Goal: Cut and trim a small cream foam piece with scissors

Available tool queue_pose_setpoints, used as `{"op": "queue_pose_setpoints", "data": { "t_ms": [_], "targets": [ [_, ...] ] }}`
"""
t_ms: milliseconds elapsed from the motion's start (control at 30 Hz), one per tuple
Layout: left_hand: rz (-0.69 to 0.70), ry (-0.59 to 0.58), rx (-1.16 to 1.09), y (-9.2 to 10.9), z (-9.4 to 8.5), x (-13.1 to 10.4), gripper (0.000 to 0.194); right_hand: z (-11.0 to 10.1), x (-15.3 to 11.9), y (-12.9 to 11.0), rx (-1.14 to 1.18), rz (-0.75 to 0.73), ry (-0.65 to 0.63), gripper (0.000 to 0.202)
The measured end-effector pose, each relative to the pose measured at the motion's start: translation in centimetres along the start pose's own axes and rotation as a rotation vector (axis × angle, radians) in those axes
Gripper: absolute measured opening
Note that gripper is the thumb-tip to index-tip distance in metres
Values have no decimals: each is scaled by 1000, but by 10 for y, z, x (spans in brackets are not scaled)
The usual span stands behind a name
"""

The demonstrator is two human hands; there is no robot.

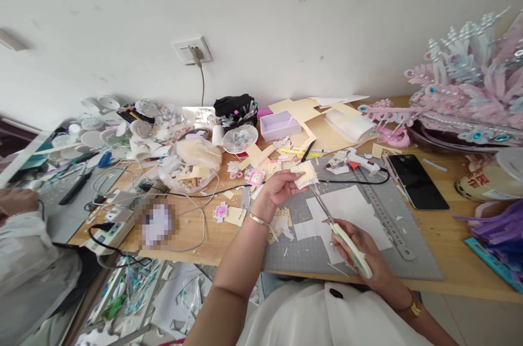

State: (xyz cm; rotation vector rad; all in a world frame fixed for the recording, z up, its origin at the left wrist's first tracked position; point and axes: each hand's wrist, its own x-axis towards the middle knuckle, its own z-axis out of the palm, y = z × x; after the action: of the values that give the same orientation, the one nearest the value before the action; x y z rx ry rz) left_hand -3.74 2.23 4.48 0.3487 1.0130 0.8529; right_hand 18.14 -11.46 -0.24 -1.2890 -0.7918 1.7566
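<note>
Trimming, apparently, near the frame's centre: left hand (280, 189) pinching a pale card (305, 174), right hand (368, 247) gripping scissors (343, 238); the next snip calls for careful alignment.

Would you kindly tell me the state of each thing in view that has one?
Scissors: gripped in the right hand
Cream card piece: held by the left hand
Phone: screen dark
Wall socket: plug inserted
Lilac box: open-topped
Glue gun: lying down
Ruler: lying flat

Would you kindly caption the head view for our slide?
Left hand holds a small cream card; right hand holds scissors.
</note>
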Motion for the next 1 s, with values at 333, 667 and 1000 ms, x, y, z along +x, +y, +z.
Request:
{"op": "queue_pose_setpoints", "data": {
  "t_ms": [333, 667, 1000],
  "targets": [
    [-36, -11, 24, -3, 6, 0, 19, 14, 0, -11, 158, 10, 80, 51],
    [-28, -40, 40, -7, 5, 3, 22, 15, 1, -11, 134, 24, 114, 53],
    [-26, -42, 44, -7, 5, 3, 27, 16, 0, -13, 123, 26, 114, 50]
  ]
}}
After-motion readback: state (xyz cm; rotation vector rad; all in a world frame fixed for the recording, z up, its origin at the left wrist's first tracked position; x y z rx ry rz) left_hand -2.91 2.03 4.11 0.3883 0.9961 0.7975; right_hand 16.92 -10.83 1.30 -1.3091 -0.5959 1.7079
